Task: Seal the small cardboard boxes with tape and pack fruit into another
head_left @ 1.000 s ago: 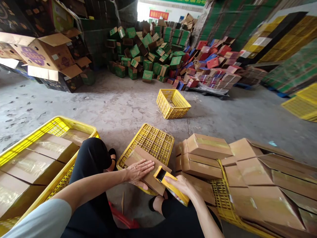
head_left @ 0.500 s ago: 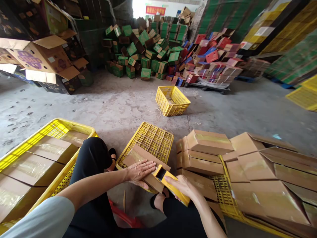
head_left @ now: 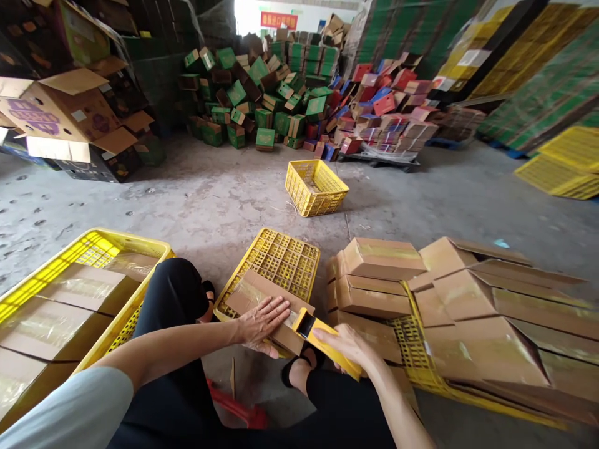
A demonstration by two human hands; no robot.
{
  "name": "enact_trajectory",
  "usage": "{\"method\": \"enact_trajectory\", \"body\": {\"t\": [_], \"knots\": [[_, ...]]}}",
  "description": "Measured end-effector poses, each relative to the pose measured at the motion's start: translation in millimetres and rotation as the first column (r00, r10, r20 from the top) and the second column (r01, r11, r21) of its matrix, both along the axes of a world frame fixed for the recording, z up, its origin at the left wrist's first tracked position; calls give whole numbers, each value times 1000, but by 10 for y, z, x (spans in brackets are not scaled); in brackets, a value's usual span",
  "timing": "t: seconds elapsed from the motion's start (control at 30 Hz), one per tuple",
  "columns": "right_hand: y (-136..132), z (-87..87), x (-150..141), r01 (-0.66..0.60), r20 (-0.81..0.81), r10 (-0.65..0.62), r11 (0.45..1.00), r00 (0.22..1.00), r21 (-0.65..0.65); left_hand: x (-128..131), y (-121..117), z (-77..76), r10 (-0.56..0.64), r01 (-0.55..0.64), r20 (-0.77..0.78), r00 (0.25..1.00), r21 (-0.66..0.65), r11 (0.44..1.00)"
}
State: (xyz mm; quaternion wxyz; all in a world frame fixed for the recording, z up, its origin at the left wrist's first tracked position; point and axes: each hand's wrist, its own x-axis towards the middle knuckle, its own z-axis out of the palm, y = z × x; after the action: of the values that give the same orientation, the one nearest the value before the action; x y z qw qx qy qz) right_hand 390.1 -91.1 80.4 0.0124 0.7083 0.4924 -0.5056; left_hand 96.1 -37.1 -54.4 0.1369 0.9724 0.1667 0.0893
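Note:
A flat brown cardboard box [head_left: 253, 290] lies on an upturned yellow crate [head_left: 281, 262] in front of my knees. My left hand [head_left: 260, 321] rests palm down on the box, fingers spread flat. My right hand [head_left: 349, 347] is wrapped round a yellow tape dispenser [head_left: 322, 340], whose head sits at the box's near right end. A strip of clear tape shines along the box top.
A yellow crate [head_left: 154, 249] with taped boxes sits at my left. Stacked brown boxes [head_left: 384, 274] lie at my right on yellow crates. A small yellow basket [head_left: 316, 187] stands on the concrete floor ahead. Green and red cartons [head_left: 290, 93] are piled behind it.
The tape dispenser has slid toward the box's near right end with my right hand. My left hand stays flat on the box. The camera has turned slightly to the right.

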Motion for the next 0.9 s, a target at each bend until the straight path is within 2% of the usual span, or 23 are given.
{"method": "enact_trajectory", "body": {"t": [0.17,0.4,0.63,0.9], "knots": [[-30,-31,-5,-12,-43,11,1000,999,-15,186,-114,-2,-45,45,-4,999,-12,999],[-50,-156,92,-10,-110,8,1000,994,-24,192,-66,-25,-55,55,-34,998,7,998],[-142,-103,354,-26,-70,20,996,997,-88,198,-88,-20,-38,39,-26,999,16,999],[-167,-83,347,-19,-46,15,997,999,-80,294,-220,8,29,-27,-40,999,37,999]]}}
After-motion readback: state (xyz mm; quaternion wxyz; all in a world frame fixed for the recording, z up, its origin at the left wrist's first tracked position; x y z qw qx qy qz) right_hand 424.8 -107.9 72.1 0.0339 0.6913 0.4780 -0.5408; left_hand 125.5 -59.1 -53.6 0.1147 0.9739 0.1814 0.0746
